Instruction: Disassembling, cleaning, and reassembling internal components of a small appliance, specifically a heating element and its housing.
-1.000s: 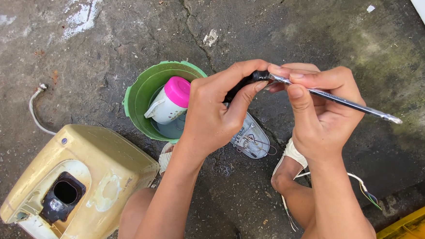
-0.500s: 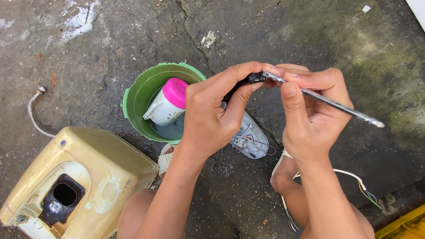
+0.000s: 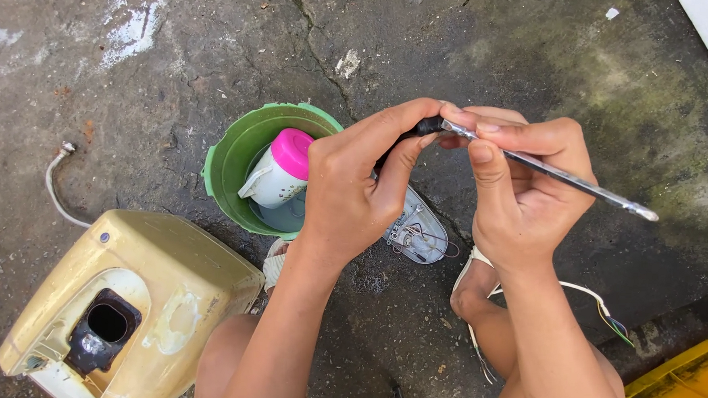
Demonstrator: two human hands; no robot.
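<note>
A screwdriver (image 3: 569,177) with a dark handle and a long metal shaft is held in both hands, its tip pointing right. My left hand (image 3: 355,187) grips the dark handle end. My right hand (image 3: 524,192) pinches the shaft close to the handle with thumb and fingers. Below the hands a small circuit part with thin wires (image 3: 417,230) lies on the concrete. Behind my left hand stands a green bowl (image 3: 231,164) holding a white bottle with a pink cap (image 3: 279,171).
A yellowed plastic appliance housing (image 3: 135,300) with a dark round hole sits at the lower left, a grey cable (image 3: 56,187) beside it. A yellow container corner (image 3: 683,394) is at the lower right. My knees and sandalled feet are below the hands. Cracked wet concrete all around.
The screwdriver has shifted slightly left and down with both hands still on it; my right fingers have slid closer to the handle.
</note>
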